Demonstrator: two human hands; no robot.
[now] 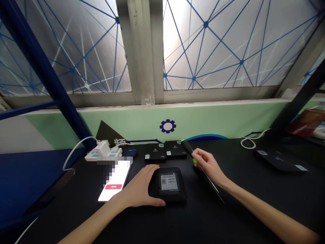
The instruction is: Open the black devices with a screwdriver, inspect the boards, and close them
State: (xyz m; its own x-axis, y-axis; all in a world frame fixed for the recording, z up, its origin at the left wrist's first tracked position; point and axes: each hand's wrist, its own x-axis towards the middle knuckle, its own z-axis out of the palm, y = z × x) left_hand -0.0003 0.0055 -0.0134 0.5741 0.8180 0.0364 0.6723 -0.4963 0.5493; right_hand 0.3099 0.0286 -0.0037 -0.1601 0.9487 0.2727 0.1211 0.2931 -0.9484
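Observation:
A black set-top box (182, 184) with a white printed label (169, 182) lies on the black table in front of me. My left hand (142, 188) grips its left side, fingers along the far edge and thumb at the near edge. To the right of the box, my right hand (207, 164) holds a screwdriver (188, 148) by its black and green handle. The handle points up and left, and the thin metal shaft slants down toward the lower right, apart from the box.
Two flat black boxes (155, 154) stand by the wall. A lit phone (117, 179) lies left of my left hand, with a white power strip (104, 154) behind it. Another black device (280, 161) and a white cable (247, 144) are at the right.

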